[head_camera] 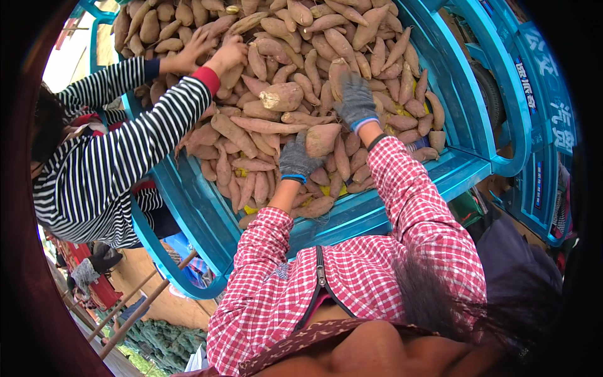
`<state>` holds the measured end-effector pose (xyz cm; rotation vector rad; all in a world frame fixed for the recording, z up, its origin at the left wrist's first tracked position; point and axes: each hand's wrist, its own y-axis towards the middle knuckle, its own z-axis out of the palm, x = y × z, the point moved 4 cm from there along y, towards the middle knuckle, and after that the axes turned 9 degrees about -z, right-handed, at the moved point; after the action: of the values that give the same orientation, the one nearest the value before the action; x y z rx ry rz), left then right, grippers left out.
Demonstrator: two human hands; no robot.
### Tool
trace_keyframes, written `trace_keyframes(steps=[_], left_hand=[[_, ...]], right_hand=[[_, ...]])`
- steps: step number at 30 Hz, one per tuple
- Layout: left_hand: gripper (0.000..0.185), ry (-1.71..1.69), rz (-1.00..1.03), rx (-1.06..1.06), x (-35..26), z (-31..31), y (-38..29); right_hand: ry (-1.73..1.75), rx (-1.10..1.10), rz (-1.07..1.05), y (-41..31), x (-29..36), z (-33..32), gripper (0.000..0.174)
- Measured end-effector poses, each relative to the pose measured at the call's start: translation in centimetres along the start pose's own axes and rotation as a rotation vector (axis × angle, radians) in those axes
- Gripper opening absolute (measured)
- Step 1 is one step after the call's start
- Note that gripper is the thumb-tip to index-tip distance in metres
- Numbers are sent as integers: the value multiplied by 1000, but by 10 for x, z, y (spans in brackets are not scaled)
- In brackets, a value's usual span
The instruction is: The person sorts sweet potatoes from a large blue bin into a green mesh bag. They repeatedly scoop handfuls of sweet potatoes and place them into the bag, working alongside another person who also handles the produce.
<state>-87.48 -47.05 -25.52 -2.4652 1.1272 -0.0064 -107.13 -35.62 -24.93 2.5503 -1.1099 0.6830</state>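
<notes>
Sweet potatoes lie heaped in the blue metal bed of a cargo vehicle. My left hand, in a grey knit glove with a blue cuff, grips a large, broad sweet potato at the near side of the heap. Farther in and to the right, my right hand, gloved the same way, has its fingers along an upright, thick sweet potato. Its fingertips are blurred. Between and left of my hands lies a fat sweet potato with a pale broken end.
At the left, a person in a striped top reaches both hands into the heap. Blue side rails curve around the bed. Another blue vehicle bearing writing stands to the right. Wooden poles cross the lower left.
</notes>
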Motion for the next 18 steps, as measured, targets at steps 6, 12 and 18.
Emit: trace_keyframes(steps=[6,12,18], left_hand=[[90,-53,-133,159,16,24,5],[85,-1308,-299,499,38,22,-57],[78,-1535,-171,605,-32,-35,-144]], right_hand=[[11,223,112,4,-44,46,99],[976,247,322,-38,-43,33,126],[2203,15,42,-185,-37,-104,99]])
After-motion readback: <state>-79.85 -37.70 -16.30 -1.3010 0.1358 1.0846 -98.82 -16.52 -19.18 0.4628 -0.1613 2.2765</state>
